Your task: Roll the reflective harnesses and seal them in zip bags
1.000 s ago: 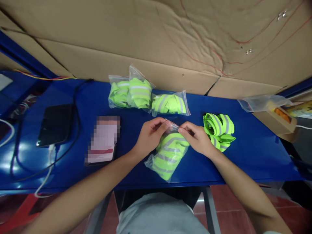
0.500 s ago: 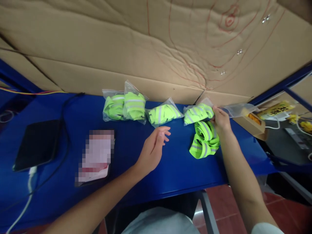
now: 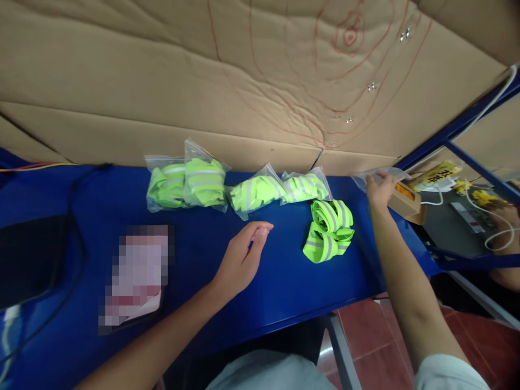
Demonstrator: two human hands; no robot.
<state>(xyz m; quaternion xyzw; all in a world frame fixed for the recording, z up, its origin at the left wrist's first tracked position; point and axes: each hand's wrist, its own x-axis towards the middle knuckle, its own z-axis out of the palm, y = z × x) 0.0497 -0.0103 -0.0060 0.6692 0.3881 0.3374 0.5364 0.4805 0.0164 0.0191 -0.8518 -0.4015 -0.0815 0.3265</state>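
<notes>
My right hand (image 3: 381, 189) has its fingers closed on a clear plastic zip bag (image 3: 400, 173) at the back right of the blue table. Over the table's middle, my left hand (image 3: 242, 257) is loosely closed, thumb against the fingers, with nothing visible in it. Between my hands lie loose neon-yellow reflective bands (image 3: 329, 230) with grey stripes, rolled and looped. Behind them, along the cardboard wall, are bagged reflective bands: one bag (image 3: 305, 187) to the right, another bag (image 3: 257, 194) beside it, and two bags (image 3: 205, 181) further left.
A blurred-out phone-like object (image 3: 140, 276) and a dark tablet (image 3: 30, 260) with a white cable lie left on the blue table (image 3: 284, 287). A small cardboard box (image 3: 408, 203) stands right. Beyond the blue frame bar (image 3: 479, 168), another person's hand (image 3: 506, 216) shows.
My right hand has left the rightmost bagged bands and moved right to the clear bag. That bagged bundle now sits closer to its left neighbour. My left hand's fingers have drawn together. The view has shifted right.
</notes>
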